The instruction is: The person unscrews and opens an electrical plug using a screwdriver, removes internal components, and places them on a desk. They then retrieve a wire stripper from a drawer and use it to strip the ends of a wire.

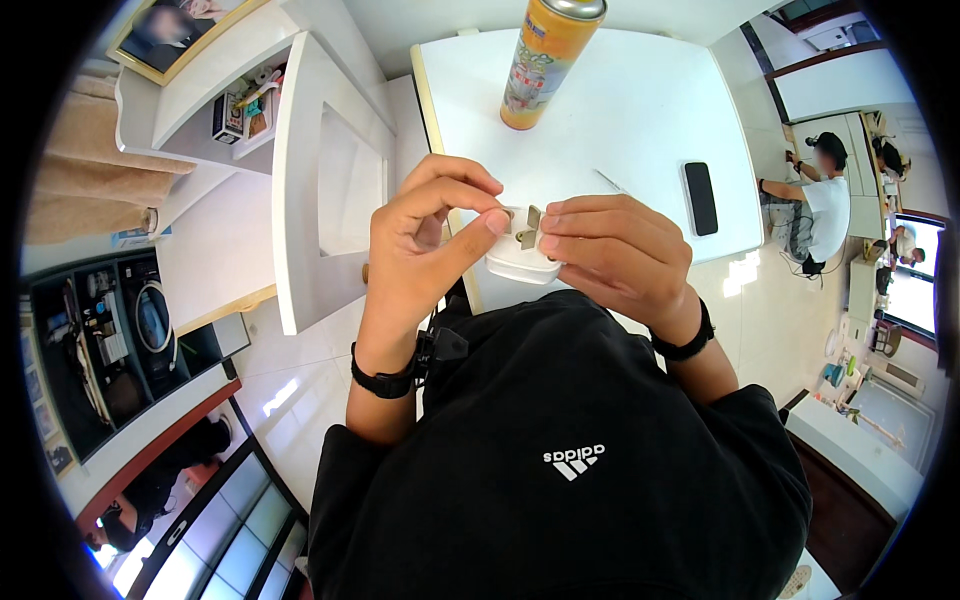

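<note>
Close in front of my body, above the near edge of the white table (650, 110), I hold a small white rounded plug-like piece (522, 266) with flat metal blades standing up from it. My left hand (425, 225) is closed, its thumb and forefinger pinching at the piece's left side. From the other side my right hand (625, 245) grips it, fingertips against a metal blade and the white edge. The fingers hide part of the piece. Beyond my right hand lies a thin metal rod (608, 180), partly covered by the fingers.
An orange spray can (550, 65) stands at the table's far side. A black phone (701, 198) lies near its right edge. At left is a white cabinet with an open door (300, 180). One person (825, 200) sits at far right; another (150, 490) is at lower left.
</note>
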Available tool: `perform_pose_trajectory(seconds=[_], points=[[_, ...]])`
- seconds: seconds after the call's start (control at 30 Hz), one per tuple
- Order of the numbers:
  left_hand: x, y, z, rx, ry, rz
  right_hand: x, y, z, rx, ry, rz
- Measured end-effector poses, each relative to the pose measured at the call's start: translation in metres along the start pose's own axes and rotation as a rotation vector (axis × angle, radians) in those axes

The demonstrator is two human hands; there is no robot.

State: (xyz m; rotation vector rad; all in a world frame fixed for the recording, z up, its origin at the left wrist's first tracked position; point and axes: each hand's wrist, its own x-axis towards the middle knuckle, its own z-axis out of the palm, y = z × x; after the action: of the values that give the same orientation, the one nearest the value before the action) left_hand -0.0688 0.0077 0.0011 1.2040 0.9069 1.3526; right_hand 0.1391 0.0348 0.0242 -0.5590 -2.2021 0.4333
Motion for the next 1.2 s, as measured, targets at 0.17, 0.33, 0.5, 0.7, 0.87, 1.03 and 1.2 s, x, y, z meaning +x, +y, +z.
perform_pose_trajectory(seconds=[0.17,0.33,0.5,0.7,0.87,1.03,1.2], points=[[0.0,0.001,0.005,-0.054,-0.001,-0.046,0.001,0.001,-0.005,0.003,-0.02,-0.005],[-0.002,-0.001,0.0,-0.04,-0.047,-0.069,-0.002,0.0,-0.003,0.03,-0.018,0.006],[-0.002,-0.001,-0.004,-0.028,-0.077,-0.049,0.0,-0.001,-0.002,0.004,-0.013,-0.027],[0.003,0.006,0.001,-0.033,-0.053,-0.003,0.003,-0.003,-0.003,-0.001,-0.019,-0.03],[0.009,0.015,-0.001,0.187,-0.181,0.091,0.004,-0.005,-0.003,-0.065,-0.016,-0.079],[0.003,0.017,0.006,0.3,-0.119,0.133,0.003,-0.007,-0.005,-0.114,-0.01,-0.094],[0.0,0.017,0.006,0.323,-0.128,0.095,0.0,-0.008,-0.005,-0.13,0.007,-0.087]])
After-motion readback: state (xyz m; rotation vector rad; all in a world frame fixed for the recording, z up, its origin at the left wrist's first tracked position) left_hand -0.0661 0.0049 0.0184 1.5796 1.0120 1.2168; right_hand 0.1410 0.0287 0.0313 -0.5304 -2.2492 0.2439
